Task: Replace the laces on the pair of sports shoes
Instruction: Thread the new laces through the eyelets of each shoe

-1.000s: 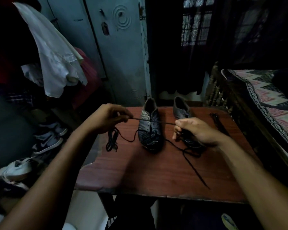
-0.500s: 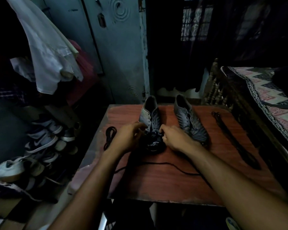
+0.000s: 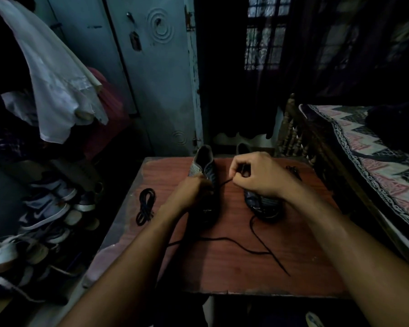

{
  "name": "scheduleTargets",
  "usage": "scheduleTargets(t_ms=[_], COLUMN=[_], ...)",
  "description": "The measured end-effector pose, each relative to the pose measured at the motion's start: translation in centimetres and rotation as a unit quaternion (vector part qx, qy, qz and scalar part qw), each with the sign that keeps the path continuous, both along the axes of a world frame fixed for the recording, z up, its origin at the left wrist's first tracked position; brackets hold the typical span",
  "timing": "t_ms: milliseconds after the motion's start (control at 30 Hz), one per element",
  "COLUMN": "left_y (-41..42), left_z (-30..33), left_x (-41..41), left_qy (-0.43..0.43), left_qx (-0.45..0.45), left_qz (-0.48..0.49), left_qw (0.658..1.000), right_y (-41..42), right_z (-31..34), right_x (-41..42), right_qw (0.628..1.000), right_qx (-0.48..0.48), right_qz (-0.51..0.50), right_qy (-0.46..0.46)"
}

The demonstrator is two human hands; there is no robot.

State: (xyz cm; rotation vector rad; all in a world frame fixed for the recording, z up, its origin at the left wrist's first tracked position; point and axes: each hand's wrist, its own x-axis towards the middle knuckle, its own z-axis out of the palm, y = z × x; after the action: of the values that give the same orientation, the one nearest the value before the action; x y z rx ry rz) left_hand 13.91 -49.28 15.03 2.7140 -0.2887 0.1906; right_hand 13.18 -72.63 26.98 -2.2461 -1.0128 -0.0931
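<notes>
table: holds all | left shoe: mid-table, landmark | right shoe: just right of left shoe | left hand: now pressed on left shoe, finger state cannot tell | right hand: now lifted right of left shoe, pinches lace, pulls tight, threading started | spare lace bundle: left of left shoe

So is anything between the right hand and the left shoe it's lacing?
Nothing visible. The right hand pinches the black lace, which runs straight to the left shoe, where the left hand rests. The right shoe lies beneath the right hand.
</notes>
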Motion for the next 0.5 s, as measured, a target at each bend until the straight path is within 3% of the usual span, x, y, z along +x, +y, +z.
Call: scheduleTargets(t_ms=[100,200,267,367,433,500], left_y=[0.4,0.4,0.8,0.8,0.7,0.7], left_z=[-0.1,0.3,0.5,0.2,-0.3,0.1], left_x=[-0.1,-1.0,-1.3,-1.7,-1.8,-1.9], left_qy=[0.049,0.152,0.185,0.169,0.156,0.15], left_qx=[-0.145,-0.326,-0.368,-0.416,-0.448,-0.431], left_qz=[0.016,0.015,0.017,0.041,0.06,0.056], left_qw=[0.988,0.933,0.911,0.893,0.878,0.888], right_y=[-1.2,-2.6,-3.3,-5.4,-7.6,-8.8], right_z=[-0.5,-0.7,-0.1,0.3,0.1,0.2], right_x=[0.1,0.5,0.6,1.2,1.7,1.6], right_qw=[0.995,0.984,0.979,0.971,0.976,0.949], right_qx=[-0.075,-0.146,-0.184,-0.215,-0.149,0.03], right_qz=[0.002,0.005,0.005,0.025,0.022,0.006], right_qy=[0.059,0.102,0.092,0.103,0.156,0.314])
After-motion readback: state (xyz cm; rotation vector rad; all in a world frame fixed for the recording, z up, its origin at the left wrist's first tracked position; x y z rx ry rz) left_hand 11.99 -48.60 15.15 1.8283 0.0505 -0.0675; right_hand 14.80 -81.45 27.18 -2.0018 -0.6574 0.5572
